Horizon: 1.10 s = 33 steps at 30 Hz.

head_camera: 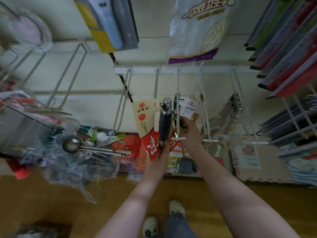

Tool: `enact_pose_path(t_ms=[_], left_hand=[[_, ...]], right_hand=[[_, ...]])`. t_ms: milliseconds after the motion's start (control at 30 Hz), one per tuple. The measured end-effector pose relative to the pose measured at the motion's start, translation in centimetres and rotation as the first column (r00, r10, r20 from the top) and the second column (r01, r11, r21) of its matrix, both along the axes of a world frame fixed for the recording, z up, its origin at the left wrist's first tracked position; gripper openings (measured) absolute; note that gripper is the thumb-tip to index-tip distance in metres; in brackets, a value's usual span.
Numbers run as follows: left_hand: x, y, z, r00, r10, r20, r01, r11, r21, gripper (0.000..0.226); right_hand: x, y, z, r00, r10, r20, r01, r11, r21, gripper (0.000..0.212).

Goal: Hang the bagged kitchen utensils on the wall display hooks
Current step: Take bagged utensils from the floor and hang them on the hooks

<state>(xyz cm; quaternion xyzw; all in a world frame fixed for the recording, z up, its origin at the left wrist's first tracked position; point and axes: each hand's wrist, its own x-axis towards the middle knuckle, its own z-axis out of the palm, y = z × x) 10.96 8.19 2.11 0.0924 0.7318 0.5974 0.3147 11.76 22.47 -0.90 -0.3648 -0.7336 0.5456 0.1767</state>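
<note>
1. Bagged utensil [165,124], dark handle on a red-and-cream card, held upright just left of a white wall hook [178,83].
2. Lower end of it gripped in the left hand [157,162], fingers curled round the card's bottom edge, forearm reaching up from below.
3. Right hand [189,133] just right of the hook's front end, fingers curled on the top of a second bagged ladle [186,166]; threaded on or not, cannot tell.
4. Pile of loose utensils [85,148] on the floor, left.
</note>
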Motion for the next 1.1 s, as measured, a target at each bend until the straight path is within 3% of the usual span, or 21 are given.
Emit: enact_pose_path(t_ms=[200, 300, 400, 500, 600, 667, 733, 800, 967, 1100], left_hand=[[-0.2, 0.4, 0.6, 0.999, -0.044, 0.013, 0.045, 0.999, -0.023, 0.032], [-0.4, 0.8, 0.8, 0.998, -0.046, 0.033, 0.048, 0.997, -0.060, 0.017], [-0.5, 1.0, 0.9, 0.999, -0.015, 0.051, 0.020, 0.996, -0.089, 0.020], [-0.4, 0.9, 0.9, 0.999, -0.001, 0.044, 0.004, 0.997, -0.072, 0.042], [-0.4, 0.6, 1.0, 1.000, -0.005, 0.020, 0.007, 0.997, -0.082, 0.026], [-0.3, 0.3, 1.2, 1.000, -0.017, 0.008, 0.018, 0.997, -0.078, 0.016], [-0.1, -0.3, 1.5, 0.999, -0.033, 0.018, 0.035, 0.996, -0.080, 0.013], [0.3, -1.2, 1.8, 0.997, -0.055, 0.049, 0.059, 0.995, -0.080, 0.021], [1.1, -4.1, 2.6, 0.991, -0.115, 0.072, 0.120, 0.990, -0.071, 0.039], [1.5, -6.4, 3.6, 0.990, -0.111, 0.089, 0.120, 0.988, -0.098, 0.038]], right_hand=[[-1.1, 1.5, 0.5, 0.996, 0.003, -0.094, -0.001, 1.000, 0.019, 0.027], [-1.9, 2.1, 0.4, 0.996, -0.006, -0.084, 0.005, 1.000, -0.007, 0.023], [-2.3, 2.5, 0.0, 0.998, 0.015, -0.060, -0.015, 1.000, -0.011, 0.020], [-1.8, 2.3, -0.2, 1.000, -0.027, -0.010, 0.026, 0.994, -0.103, 0.038], [-0.7, 2.1, -0.4, 0.996, -0.085, 0.015, 0.087, 0.986, -0.142, 0.045], [0.3, 2.0, -0.6, 0.996, -0.058, 0.066, 0.067, 0.987, -0.145, 0.036], [1.1, 1.2, -0.4, 0.989, -0.132, 0.070, 0.145, 0.965, -0.220, 0.017], [2.3, 0.0, 0.4, 0.978, -0.169, 0.119, 0.197, 0.937, -0.289, 0.020], [5.8, -3.9, 1.6, 0.992, -0.088, 0.089, 0.094, 0.993, -0.071, 0.017], [7.6, -7.5, 2.6, 0.994, -0.053, 0.092, 0.062, 0.994, -0.091, 0.019]])
